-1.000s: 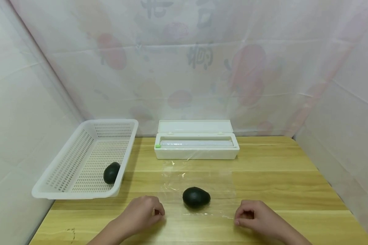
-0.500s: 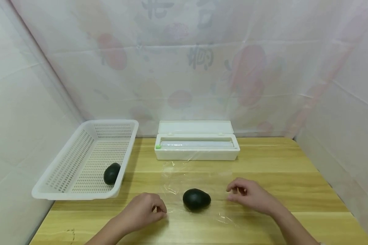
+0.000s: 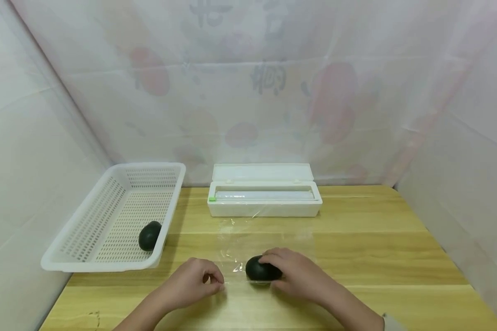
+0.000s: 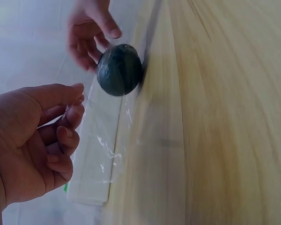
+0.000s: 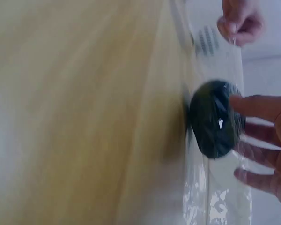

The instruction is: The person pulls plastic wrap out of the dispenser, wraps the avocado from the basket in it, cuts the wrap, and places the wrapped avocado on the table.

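A dark green avocado (image 3: 255, 269) lies near the table's front, on a sheet of clear plastic wrap (image 3: 232, 243). My left hand (image 3: 196, 282) pinches the near left edge of the wrap between thumb and index finger, left of the avocado. From the right, my right hand (image 3: 300, 276) reaches round the avocado's narrow end, fingers on its far side and thumb on its near side. In the right wrist view, shiny film covers part of the avocado (image 5: 213, 124), and the thumb (image 5: 246, 104) touches it while the other fingers spread behind.
A white wrap dispenser box (image 3: 265, 210) stands at the back with its lid raised and a roll (image 3: 265, 195) inside; the sheet runs from it. Left of it, a white perforated basket (image 3: 87, 265) holds a second avocado (image 3: 149, 236). Fabric walls (image 3: 273, 124) surround the table.
My right hand has moved left from the wrap's right corner onto the avocado, bringing film over it. My left hand stays in nearly the same place.
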`<state>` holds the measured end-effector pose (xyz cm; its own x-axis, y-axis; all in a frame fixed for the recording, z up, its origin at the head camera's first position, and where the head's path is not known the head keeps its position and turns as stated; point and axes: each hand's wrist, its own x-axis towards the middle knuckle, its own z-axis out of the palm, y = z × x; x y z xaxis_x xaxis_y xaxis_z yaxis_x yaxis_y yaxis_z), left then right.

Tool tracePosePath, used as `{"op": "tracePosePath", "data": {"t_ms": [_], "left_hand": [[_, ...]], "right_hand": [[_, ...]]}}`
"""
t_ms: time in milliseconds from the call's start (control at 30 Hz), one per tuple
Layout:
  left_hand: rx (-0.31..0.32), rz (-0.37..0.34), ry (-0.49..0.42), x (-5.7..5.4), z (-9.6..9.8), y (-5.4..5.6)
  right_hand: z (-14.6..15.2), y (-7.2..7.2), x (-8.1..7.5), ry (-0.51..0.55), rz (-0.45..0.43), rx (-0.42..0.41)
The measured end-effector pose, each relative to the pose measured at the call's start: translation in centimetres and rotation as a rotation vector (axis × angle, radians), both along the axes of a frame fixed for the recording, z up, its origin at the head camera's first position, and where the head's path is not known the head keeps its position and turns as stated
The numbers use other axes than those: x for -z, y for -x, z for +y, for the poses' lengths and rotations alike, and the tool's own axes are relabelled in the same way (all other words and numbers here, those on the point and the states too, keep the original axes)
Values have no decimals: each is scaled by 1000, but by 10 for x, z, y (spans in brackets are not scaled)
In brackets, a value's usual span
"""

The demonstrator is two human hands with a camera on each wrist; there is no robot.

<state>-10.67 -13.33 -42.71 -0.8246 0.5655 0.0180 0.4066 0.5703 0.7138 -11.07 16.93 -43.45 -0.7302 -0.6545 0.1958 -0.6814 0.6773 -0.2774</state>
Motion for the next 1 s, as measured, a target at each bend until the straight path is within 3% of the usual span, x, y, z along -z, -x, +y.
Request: {"op": "tracePosePath", "data": {"t_ms": [200, 367, 533, 633, 767, 867, 1000], "left_hand": [[0, -22, -24, 9, -5, 8], [5, -52, -46, 13, -7, 11], [-21, -55, -54, 13, -6, 13], [-40, -50, -66, 13, -7, 15], [-57, -44, -77, 14, -9, 18], [-127, -8, -64, 14, -8, 20], [-293, 165, -19, 6, 3, 16]], "right_hand": [[7, 20, 0, 74, -118, -66], [8, 22, -2, 55, -158, -62], [4, 21, -1, -4, -115, -58], [4, 23, 2, 25, -73, -72], [4, 25, 2, 67, -93, -71], [4, 27, 0, 82, -135, -53], [3, 31, 0, 112, -167, -39]]}}
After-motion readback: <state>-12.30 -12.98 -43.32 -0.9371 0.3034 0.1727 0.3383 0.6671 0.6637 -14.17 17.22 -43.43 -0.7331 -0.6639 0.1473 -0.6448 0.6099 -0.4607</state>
